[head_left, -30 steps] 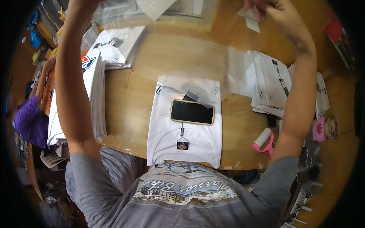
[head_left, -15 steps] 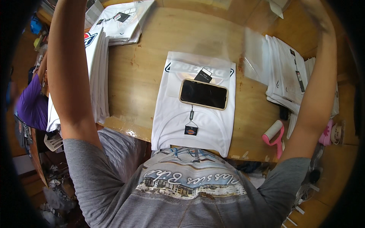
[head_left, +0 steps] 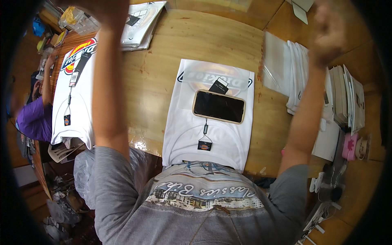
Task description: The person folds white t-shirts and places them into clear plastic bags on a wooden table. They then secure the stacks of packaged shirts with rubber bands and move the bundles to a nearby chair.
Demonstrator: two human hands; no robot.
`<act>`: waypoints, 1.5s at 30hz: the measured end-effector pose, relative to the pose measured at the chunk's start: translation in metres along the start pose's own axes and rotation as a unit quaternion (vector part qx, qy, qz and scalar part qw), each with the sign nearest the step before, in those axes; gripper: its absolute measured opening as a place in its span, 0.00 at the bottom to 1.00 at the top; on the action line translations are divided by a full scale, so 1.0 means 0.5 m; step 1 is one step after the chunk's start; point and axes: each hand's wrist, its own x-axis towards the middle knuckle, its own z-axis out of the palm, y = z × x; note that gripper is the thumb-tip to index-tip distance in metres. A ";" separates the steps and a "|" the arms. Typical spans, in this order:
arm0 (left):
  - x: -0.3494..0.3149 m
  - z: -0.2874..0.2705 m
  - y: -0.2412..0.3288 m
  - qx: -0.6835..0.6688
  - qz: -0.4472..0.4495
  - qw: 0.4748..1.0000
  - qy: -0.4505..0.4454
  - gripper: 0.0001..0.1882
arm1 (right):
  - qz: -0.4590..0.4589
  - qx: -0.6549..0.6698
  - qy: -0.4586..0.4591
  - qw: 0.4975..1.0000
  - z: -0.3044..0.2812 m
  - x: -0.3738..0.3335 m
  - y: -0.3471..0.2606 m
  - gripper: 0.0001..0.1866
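Observation:
A folded white T-shirt (head_left: pixel 237 141) with a printed logo lies in front of me on the table. On it rest a dark-screened phone (head_left: pixel 219 107) in a pale case, a black hang tag (head_left: pixel 219 85) and a smaller black tag on a cord (head_left: pixel 204 145). A translucent sheet covers part of the logo. My left hand (head_left: pixel 96 9) is raised at the upper left, blurred and cut by the edge, its fingers hidden. My right hand (head_left: pixel 329 34) is up at the right, smeared but curled closed; what it holds, if anything, cannot be made out.
White shirts (head_left: pixel 73 106) lie at the left, and packed ones (head_left: pixel 145 30) at the far left. Clear plastic bags (head_left: pixel 275 63) and folded white shirts (head_left: pixel 297 77) sit on the right. A person in a purple sleeve (head_left: pixel 34 116) is at the left edge.
My left arm has swung right, uncovering the shirts at the left. The right hand has come down and inward. The blurred clear plastic above the table has moved up, mostly out of view.

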 end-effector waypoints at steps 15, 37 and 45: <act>-0.505 -0.077 0.133 -0.132 -0.641 0.527 -0.542 0.03 | 0.620 0.396 -0.388 0.554 0.051 -0.484 -0.029 0.09; -0.440 -0.300 0.139 -0.337 -0.709 0.312 -0.536 0.04 | 0.277 0.399 -0.569 0.664 -0.178 -0.344 -0.197 0.38; -0.431 -0.311 0.164 -0.319 -0.694 0.392 -0.512 0.08 | 0.146 0.327 -0.610 0.707 -0.185 -0.366 -0.270 0.38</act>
